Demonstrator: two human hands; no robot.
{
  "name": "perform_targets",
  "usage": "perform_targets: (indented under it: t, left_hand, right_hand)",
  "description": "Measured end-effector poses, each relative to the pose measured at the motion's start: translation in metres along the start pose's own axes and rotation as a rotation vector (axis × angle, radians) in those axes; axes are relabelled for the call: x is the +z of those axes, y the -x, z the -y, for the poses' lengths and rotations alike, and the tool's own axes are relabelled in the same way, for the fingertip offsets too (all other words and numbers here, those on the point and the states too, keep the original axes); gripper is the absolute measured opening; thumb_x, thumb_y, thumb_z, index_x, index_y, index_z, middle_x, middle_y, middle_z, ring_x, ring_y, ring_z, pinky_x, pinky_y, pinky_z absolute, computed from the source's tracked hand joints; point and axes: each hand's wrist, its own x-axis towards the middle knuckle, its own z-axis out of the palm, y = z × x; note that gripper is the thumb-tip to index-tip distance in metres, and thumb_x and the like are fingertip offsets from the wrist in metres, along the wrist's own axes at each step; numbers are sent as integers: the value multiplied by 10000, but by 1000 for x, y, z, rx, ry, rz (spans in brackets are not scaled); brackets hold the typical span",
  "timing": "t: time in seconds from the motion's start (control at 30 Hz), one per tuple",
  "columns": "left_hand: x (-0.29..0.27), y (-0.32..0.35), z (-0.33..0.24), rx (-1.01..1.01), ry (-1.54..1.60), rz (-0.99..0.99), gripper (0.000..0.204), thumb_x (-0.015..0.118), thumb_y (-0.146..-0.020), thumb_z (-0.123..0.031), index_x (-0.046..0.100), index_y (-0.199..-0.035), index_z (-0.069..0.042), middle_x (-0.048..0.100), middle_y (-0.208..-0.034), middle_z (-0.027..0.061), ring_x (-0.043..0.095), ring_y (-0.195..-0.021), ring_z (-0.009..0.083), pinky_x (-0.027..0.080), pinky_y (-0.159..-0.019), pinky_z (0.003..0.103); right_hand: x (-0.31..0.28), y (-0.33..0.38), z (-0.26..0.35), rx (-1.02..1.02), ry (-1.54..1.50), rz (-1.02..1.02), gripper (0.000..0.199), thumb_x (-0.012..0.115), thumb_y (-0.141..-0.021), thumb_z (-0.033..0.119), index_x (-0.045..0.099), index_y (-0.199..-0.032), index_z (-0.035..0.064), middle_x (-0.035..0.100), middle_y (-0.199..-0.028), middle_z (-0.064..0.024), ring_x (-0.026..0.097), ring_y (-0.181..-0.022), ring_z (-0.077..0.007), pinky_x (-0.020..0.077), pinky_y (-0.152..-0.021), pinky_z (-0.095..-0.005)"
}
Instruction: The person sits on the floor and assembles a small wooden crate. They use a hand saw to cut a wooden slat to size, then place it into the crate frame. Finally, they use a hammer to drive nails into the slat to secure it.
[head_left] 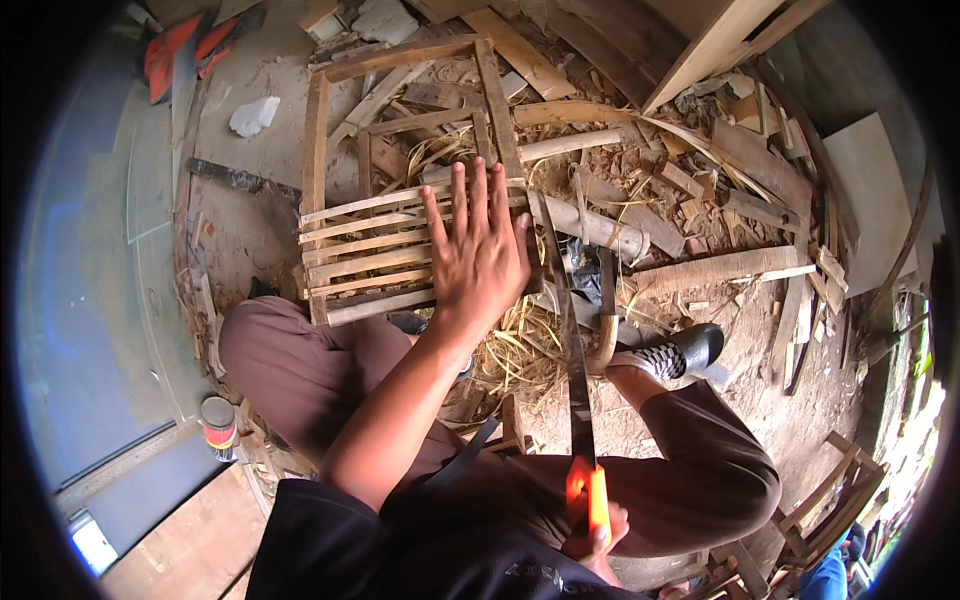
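My left hand [478,245] lies flat with its fingers spread on the bamboo slats [370,240] of a wooden frame [315,140]. The slats run crosswise over the frame's near end, with narrow gaps between them. In my right hand [597,540], low in the view beside my thigh, is the orange handle of a handsaw [580,410]. Its long dark blade points away from me, and its far end reaches the right side of the frame, close to the slat ends. Whether the teeth touch the slats I cannot tell.
A bamboo pole [590,225] and a tool with a curved wooden handle [605,340] lie right of the frame. Scrap wood [720,270] and shavings [525,345] litter the ground. A jar [217,425] stands at the left, and a small wooden frame [840,490] sits at the lower right.
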Motion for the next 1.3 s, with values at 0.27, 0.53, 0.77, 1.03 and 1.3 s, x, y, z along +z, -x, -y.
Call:
perform_targets:
  t: [0.27, 0.53, 0.77, 1.03, 1.3]
  left_hand:
    - [1, 2, -1, 31, 56, -99, 521, 546, -1084, -251, 485, -1549, -25, 463, -1613, 208, 303, -1596, 392, 99, -1306, 647]
    - [-12, 29, 16, 350, 398, -133, 182, 811, -861, -109, 739, -1027, -88, 671, -1271, 72, 584, -1331, 315, 458, -1130, 495]
    - [-15, 31, 20, 409, 429, -109, 128, 829, -757, -47, 795, -871, -93, 713, -1268, 57, 589, -1341, 308, 462, -1138, 496]
    - [-17, 31, 29, 570, 423, -94, 276, 798, -739, -4, 813, -995, -107, 711, -1207, 53, 621, -1289, 291, 498, -1078, 468]
    - [-16, 48, 18, 531, 371, -181, 372, 694, -833, 32, 775, -1178, -81, 736, -1170, 34, 650, -1166, 255, 510, -1057, 461]
  right_hand:
    - [24, -50, -12, 2, -53, 80, 834, 437, -999, 731, 562, -624, -4, 518, -529, -49, 495, -456, -148, 336, -461, -306]
    - [19, -49, -23, -22, -95, 88, 820, 441, -1031, 710, 530, -612, 12, 512, -534, -50, 464, -450, -137, 298, -454, -303]
    - [8, -35, -23, -41, -32, 95, 723, 432, -1031, 637, 581, -714, 4, 468, -557, -57, 486, -465, -170, 349, -481, -335]
    - [-7, -30, -9, -80, 41, 112, 790, 415, -1038, 668, 572, -623, 14, 544, -534, -46, 515, -452, -158, 355, -468, -307]
    - [-5, -29, -13, -53, -22, 106, 730, 451, -1023, 644, 582, -701, 3, 503, -552, -43, 531, -456, -192, 390, -476, -335]
